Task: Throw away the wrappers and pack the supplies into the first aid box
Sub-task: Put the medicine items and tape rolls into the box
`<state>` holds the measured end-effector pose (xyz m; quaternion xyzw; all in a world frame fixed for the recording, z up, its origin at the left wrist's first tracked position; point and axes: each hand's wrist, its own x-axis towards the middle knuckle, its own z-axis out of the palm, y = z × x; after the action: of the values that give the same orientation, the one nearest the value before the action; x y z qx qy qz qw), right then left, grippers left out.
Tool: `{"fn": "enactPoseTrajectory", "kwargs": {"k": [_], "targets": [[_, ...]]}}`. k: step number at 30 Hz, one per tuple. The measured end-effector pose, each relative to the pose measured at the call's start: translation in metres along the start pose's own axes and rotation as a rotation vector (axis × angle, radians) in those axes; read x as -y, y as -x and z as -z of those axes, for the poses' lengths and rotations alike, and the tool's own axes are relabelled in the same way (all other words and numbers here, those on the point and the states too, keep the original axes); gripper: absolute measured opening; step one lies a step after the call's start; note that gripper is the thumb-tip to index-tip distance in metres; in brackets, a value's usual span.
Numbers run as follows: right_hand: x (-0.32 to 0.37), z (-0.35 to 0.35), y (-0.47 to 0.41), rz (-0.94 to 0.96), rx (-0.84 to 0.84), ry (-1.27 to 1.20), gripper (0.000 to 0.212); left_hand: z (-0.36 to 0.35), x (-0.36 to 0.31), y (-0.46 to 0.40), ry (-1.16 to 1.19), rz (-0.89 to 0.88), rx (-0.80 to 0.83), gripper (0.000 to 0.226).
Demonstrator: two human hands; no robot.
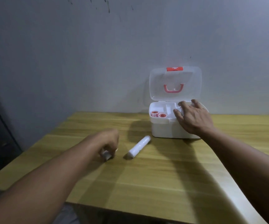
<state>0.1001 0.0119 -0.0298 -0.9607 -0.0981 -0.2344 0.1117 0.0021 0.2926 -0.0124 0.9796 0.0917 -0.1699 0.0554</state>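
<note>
- First aid box (167,128): white plastic, stands at the far right of the table, near the wall. Clear lid (175,83) hinged up and standing open; pink handle (173,88) and red latch (174,68) show through it.
- Top tray of the box is divided into compartments. Two red-and-white tape rolls (158,114) sit side by side in the front-left compartment. Contents under the right hand are hidden.
- White roll (139,147), probably bandage or gauze in a thin wrap, lies on its side on the table, between the left hand and the box, apart from both. One end points toward the box.
- Handling estimate for the roll: light, soft, somewhat compressible; the wrap may be slick. It will roll if nudged sideways. Best hold: across the middle, thumb against fingers, gentle squeeze.
- Left hand (108,143): curled downward, fingers closed around a small white object (106,155) at the table surface, left of the roll. Blurred; cannot tell whether it is a wrapper or a supply.
- Right hand (192,116): fingers spread, palm down over the right side of the tray, fingertips touching it. Whether it holds anything underneath, cannot tell.
- Box estimate: rigid, light when part-filled; could slide on the wood.
- Table (154,183): yellow-green wood grain. No bin in view.
</note>
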Motion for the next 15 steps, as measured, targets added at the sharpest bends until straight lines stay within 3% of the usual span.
{"fn": "enactPoseTrajectory", "kwargs": {"k": [3,6,9,15], "targets": [[0.002,0.002,0.001,-0.003,-0.001,-0.005,0.055,-0.004,-0.01,-0.009,0.185,-0.098,-0.286,0.025],[0.003,0.004,0.003,-0.003,-0.002,0.0,0.053,-0.014,-0.03,-0.012,0.28,-0.18,-0.269,0.034],[0.003,0.006,0.004,-0.01,-0.011,0.002,0.051,-0.022,-0.045,-0.012,0.134,-0.208,-0.255,0.044],[0.006,0.009,0.005,-0.008,0.001,0.011,0.049,0.009,-0.056,-0.022,0.137,-0.185,-0.47,0.027]]}}
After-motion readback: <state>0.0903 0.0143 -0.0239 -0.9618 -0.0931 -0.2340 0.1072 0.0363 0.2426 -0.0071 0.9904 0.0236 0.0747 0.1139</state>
